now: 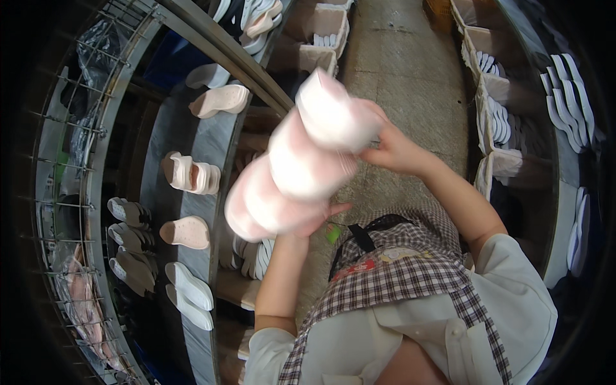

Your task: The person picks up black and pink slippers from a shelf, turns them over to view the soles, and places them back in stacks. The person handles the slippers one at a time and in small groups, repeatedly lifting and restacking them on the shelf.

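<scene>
A stack of pale pink and white shoe soles (301, 160), smeared by motion, is held up in front of me, tilted from lower left to upper right. My left hand (314, 224) supports its lower end; the thumb shows, while the other fingers are mostly hidden behind the soles. At the upper end, my right hand (382, 141) grips the edge of the stack with bent fingers. Blur hides the exact shape of each piece. Beside the stack on the left, a pink sole (220, 101) lies on a grey shelf (212, 138).
More soles stand along the shelf: a strapped pink group (191, 174), a single pink one (186, 232) and a white pair (190, 295). A wire rack (90, 135) is at far left. Lined bins (497, 163) with white soles line the right of the aisle floor (410, 83).
</scene>
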The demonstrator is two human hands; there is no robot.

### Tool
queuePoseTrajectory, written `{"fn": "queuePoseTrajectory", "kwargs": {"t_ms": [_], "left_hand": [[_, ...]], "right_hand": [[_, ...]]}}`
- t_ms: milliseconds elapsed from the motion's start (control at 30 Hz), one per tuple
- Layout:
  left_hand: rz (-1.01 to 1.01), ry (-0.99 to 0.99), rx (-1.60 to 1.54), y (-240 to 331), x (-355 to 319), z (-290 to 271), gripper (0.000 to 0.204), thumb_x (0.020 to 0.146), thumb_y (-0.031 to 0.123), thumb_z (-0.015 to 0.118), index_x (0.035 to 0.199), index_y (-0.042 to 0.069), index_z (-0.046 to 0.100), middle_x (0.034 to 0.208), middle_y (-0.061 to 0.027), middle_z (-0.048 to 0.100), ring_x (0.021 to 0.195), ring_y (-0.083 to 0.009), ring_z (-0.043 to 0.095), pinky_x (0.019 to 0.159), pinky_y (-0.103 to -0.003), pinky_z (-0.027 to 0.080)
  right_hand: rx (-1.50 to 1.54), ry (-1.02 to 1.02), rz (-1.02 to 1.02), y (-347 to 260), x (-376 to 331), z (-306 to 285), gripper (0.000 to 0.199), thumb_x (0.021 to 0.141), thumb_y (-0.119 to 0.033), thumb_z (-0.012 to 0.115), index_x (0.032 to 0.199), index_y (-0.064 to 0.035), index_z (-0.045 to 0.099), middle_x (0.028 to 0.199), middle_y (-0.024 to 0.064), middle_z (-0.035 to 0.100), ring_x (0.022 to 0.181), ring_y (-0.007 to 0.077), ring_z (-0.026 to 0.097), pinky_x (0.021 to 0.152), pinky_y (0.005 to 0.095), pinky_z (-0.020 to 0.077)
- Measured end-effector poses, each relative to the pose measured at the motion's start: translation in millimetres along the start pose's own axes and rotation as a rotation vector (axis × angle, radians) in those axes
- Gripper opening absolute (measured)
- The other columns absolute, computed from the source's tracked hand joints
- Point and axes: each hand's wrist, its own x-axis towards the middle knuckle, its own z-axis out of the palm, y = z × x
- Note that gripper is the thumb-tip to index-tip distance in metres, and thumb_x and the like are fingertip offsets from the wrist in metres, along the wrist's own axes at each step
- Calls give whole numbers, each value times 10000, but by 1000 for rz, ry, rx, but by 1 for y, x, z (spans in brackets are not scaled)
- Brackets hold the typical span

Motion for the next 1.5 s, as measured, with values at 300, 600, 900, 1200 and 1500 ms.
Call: {"fn": "queuePoseTrajectory", "kwargs": {"t_ms": [300, 600, 900, 1200, 1500], "left_hand": [[55, 66, 171, 27, -7, -20, 612, 886, 368, 563, 1364, 54, 345, 1357, -113, 417, 1207, -268, 447, 1007, -420, 388], [40, 58, 185, 33, -6, -25, 630, 880, 358, 574, 1371, 47, 330, 1336, -124, 426, 1185, -275, 464, 982, -421, 413], [47, 50, 195, 36, -7, -25, 649, 874, 348, 586, 1378, 40, 315, 1315, -135, 436, 1164, -282, 480, 957, -421, 437], [94, -9, 126, 28, -4, -20, 669, 868, 338, 597, 1385, 33, 300, 1294, -146, 445, 1142, -289, 496, 932, -422, 462], [200, -594, -506, -2, -1, -19, 689, 862, 327, 609, 1391, 27, 285, 1273, -157, 455, 1120, -296, 512, 907, -422, 487]], "right_hand": [[625, -208, 412, 12, -3, -15, 333, 887, -86, 481, 1195, -74, 608, 1356, 106, 461, 1201, 260, 478, 980, 375, 430], [739, -101, 463, 4, -18, 13, 487, 946, -468, 403, 1229, -101, 553, 1415, 94, 384, 1199, 238, 471, 905, 380, 470], [810, -69, 489, 4, -20, 21, 488, 958, -461, 380, 1204, -80, 557, 1425, 110, 365, 1246, 237, 418, 953, 368, 418], [538, -41, 399, -14, -21, 31, 554, 898, -385, 538, 1275, 7, 433, 1382, 179, 393, 1225, 246, 436, 1032, 369, 346], [1818, 220, 433, -5, -33, 13, 637, 840, -367, 462, 1294, 76, 408, 1078, 242, 600, 862, 312, 672, 659, 296, 608]]}}
